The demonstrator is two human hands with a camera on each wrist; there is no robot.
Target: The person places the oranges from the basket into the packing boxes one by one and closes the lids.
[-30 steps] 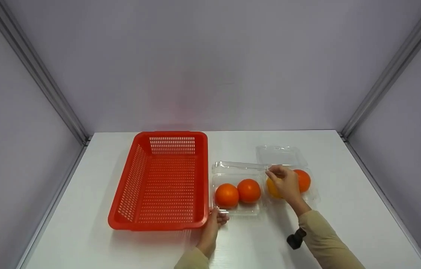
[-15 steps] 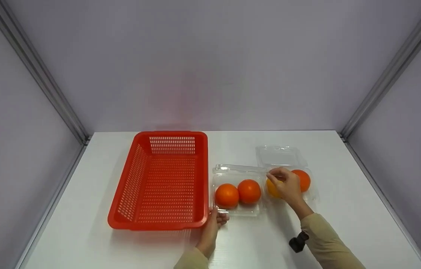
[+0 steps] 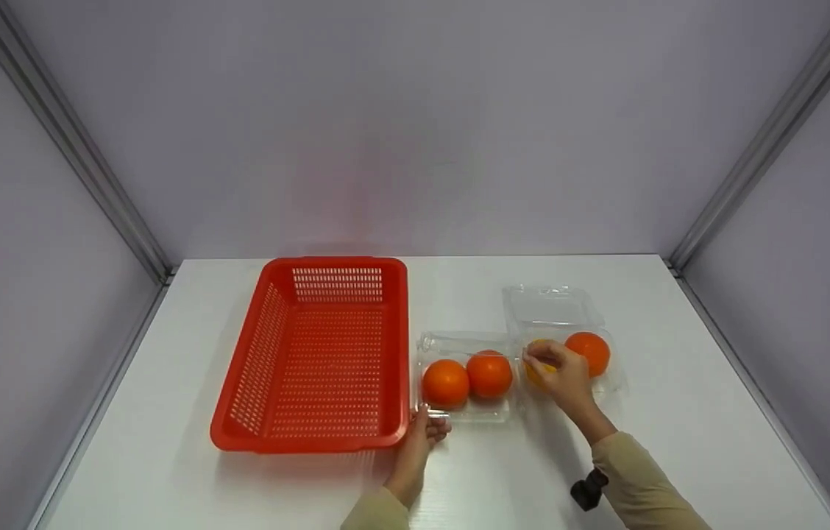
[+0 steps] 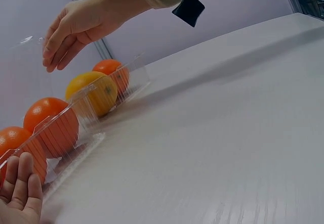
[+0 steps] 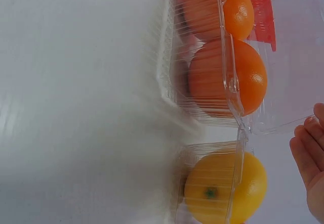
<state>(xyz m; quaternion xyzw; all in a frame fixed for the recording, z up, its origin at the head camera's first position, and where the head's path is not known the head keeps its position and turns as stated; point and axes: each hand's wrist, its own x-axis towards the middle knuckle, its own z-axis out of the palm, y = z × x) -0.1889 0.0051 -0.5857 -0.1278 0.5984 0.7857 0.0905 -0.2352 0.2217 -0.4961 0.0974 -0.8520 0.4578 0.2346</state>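
Clear box (image 3: 483, 417) on tabletop (image 3: 496, 486), just right of red basket (image 3: 308, 444); its two oranges (image 3: 446, 383) line up left-to-right. Right hand (image 3: 566, 374), nearer the lid (image 3: 459, 344), pinches its raised right end; left hand (image 3: 415, 450), fingers loosely extended, touches the near-left corner.

1. Basket (image 3: 330, 368): on the table (image 3: 503, 486), left.
2. Middle container (image 3: 477, 417): right of the basket; fruit A (image 3: 446, 383) (left), fruit B (image 3: 489, 375) (right) inside; lid A (image 3: 459, 344) at far side.
3. Right container (image 3: 614, 370): farthest right; fruit C (image 4: 90, 91) (left), fruit D (image 3: 588, 354) (right) inside; lid B (image 3: 549, 306) far.
4. Left hand (image 3: 419, 444): middle container's near left corner.
5. Right hand (image 3: 564, 374): lid A's right edge.
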